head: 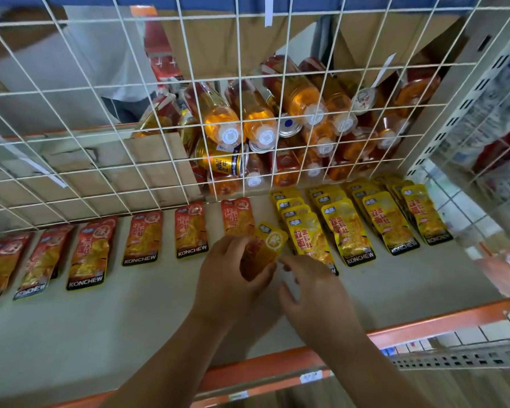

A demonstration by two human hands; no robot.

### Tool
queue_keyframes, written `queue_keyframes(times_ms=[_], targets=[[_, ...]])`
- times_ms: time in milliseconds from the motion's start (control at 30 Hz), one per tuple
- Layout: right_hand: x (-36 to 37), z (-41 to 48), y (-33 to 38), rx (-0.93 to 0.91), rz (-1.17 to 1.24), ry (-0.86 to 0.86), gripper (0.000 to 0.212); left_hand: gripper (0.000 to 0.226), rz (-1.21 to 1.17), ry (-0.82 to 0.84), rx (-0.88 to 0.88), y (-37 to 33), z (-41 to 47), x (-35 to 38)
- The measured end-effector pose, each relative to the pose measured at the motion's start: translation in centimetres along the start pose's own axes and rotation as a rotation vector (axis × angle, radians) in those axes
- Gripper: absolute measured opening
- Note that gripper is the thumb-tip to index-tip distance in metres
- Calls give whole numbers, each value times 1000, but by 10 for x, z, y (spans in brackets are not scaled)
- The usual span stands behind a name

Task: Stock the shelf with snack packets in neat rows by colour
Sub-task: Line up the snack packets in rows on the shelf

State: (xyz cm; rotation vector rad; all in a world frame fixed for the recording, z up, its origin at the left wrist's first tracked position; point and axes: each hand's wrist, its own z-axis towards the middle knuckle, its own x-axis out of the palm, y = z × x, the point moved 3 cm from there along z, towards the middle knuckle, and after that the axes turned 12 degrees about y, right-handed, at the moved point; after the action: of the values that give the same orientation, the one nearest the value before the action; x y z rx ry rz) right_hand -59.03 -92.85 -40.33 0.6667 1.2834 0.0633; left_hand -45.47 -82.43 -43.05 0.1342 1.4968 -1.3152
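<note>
- Slippage is our first worry: the glossy yellow foil snack packet (270,242) sits in the curled fingers of the left hand (227,278), held over the beige shelf (130,319). We judge that such smooth film can slide out if the grip loosens.
- The right hand (315,295) holds nothing and its fingers are loosely spread. Its fingertips are close to the packet's lower edge, but we cannot tell if they touch.
- This hand covers the lower corner of the nearest overlapped row of yellow packets (309,237), so a careless move could push that row crooked.
- The held packet is between this row and the last orange-red foil packet (237,216), so it could land on the wrong colour.
- Its long axis runs front to back. The logo end points toward the white wire grid (100,160) and leans a little right, while the neighbours lean left. We think it needs a small turn.
</note>
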Motion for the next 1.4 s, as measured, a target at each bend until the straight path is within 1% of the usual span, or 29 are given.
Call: queue_keyframes(times_ms=[67,167,267,467,600,700,800,900,1000,1167,1300,1400], targets=[[6,-3,8,49,54,72,41,44,-47,-5,23,-3,-2,-3],[6,-3,7,132,128,105,57,30,-65,-18,79,-7,-9,-7],[0,-4,1,186,131,94,60,23,-58,12,151,-13,-18,0],[-16,-16,-22,327,79,17,79,22,-95,27,302,-47,-19,11],[-34,-21,-46,422,85,-15,82,24,-91,30,361,-70,-9,26],[-50,-19,-75,479,31,-82,79,27,-34,-45,303,-71,3,39],[-61,-12,-98,507,28,-87,77,31,-20,-90,199,-68,16,50],[-63,-3,-112,498,24,-69,75,34,7,-106,119,-67,24,58],[-59,5,-120,482,41,-33,74,39,59,-99,42,-62,28,61],[-55,9,-124,454,49,18,74,44,236,-56,41,-69,28,65],[-56,11,-126,433,50,57,78,45,311,-10,-20,-65,29,69],[-56,13,-126,422,54,60,81,51,346,29,-65,-65,28,71]])
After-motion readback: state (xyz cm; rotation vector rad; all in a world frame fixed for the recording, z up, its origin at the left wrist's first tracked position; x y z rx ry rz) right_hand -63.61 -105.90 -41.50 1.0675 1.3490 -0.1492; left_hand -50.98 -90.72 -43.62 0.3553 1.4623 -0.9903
